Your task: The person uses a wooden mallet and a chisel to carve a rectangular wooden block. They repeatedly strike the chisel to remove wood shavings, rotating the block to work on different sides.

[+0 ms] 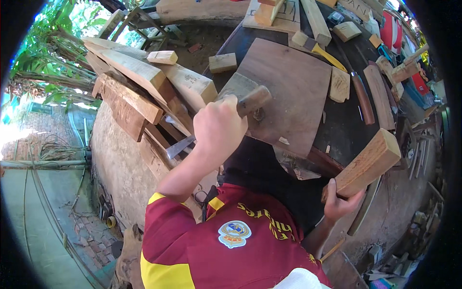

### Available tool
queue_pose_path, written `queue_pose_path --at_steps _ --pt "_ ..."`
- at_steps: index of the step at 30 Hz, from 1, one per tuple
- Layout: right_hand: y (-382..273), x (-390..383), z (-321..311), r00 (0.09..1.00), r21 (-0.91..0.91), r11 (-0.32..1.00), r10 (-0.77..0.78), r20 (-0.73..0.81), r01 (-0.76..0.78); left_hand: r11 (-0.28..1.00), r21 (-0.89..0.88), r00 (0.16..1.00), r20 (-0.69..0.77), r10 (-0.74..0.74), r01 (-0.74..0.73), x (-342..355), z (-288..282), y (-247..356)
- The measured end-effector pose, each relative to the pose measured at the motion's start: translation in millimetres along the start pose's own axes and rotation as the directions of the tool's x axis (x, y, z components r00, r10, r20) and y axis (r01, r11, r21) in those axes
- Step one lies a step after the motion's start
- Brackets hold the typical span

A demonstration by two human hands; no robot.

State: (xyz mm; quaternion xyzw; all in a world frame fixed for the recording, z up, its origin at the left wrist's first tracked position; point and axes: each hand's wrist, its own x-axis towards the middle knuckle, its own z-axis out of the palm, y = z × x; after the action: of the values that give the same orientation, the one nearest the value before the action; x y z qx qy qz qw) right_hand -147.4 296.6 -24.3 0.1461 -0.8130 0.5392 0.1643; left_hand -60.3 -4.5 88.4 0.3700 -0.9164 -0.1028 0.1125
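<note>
My left hand (219,127) is closed in a fist around a chisel. The chisel's wooden handle (255,100) sticks out on the right of the fist, over a brown board, and its flat metal blade (180,146) points down to the left. Fingers wrapped around its lower end, my right hand (339,202) holds a thick rectangular wooden block (368,164), tilted up to the right. The two hands are well apart. Under the left hand and the handle lies the brown wooden board (288,91) on a dark work table (344,130).
Several long timber pieces (134,70) lean together at the left. A wooden-handled knife (361,94), a yellow-handled brush (320,48) and small wood blocks (340,84) lie on the table. More offcuts lie on the ground (399,241) at the right.
</note>
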Motion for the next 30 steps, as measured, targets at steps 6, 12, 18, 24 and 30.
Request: queue_pose_path --at_steps 6,12,18,24,30 --pt "5 -2 -2 1.000 0.035 0.999 -0.007 0.010 0.006 0.826 -0.350 0.897 -0.154 0.415 -0.442 -23 -5 32" --pt "22 3 -19 0.995 0.025 0.995 -0.099 0.008 0.099 0.516 -0.546 0.626 -0.020 0.780 -0.660 -15 -23 84" --pt "-3 -1 -18 1.000 -0.090 0.996 0.013 -0.020 -0.015 0.639 -0.508 0.810 -0.259 0.527 -0.578 24 -3 81" --pt "-6 -1 -12 1.000 -0.196 0.980 -0.014 0.009 0.015 0.733 -0.529 0.880 -0.427 0.207 -0.429 55 6 70" --pt "-8 7 -7 0.998 -0.070 0.997 -0.036 0.060 0.040 0.717 -0.531 0.825 -0.554 0.109 -0.451 72 11 65"
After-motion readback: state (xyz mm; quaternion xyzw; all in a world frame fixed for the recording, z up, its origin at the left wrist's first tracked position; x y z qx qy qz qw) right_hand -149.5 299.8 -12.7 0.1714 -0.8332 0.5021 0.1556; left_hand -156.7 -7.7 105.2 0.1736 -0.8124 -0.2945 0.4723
